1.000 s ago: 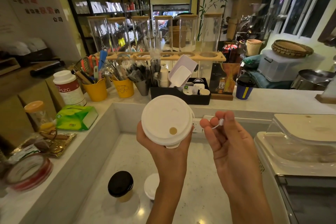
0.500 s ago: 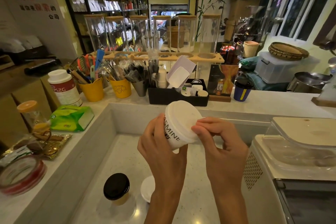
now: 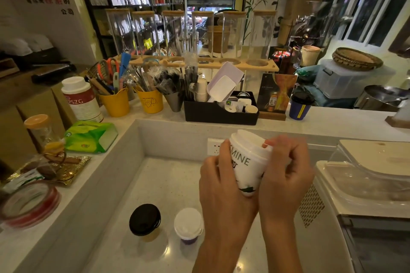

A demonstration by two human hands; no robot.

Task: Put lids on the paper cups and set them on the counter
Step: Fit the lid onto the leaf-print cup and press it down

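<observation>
Both hands [image 3: 224, 186] [image 3: 286, 175] grip tilted, lidded white paper cup [image 3: 248, 166] above counter [image 3: 155, 184].

near-left cup [image 3: 145, 220] beside middle cup [image 3: 188, 227] on counter [image 3: 166, 179]; held cup [image 3: 248, 166] above, right; ledge cup [image 3: 301, 106] behind

Single head-worn wide-angle view, looking forward and down, close over the lower counter [image 3: 159, 186], shop shelves beyond

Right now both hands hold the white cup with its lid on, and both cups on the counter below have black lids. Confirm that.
Wrong on the lids. The head view shows the left hand and right hand holding the lidded white cup, but below only one cup has a black lid; the other has a white lid.
</observation>
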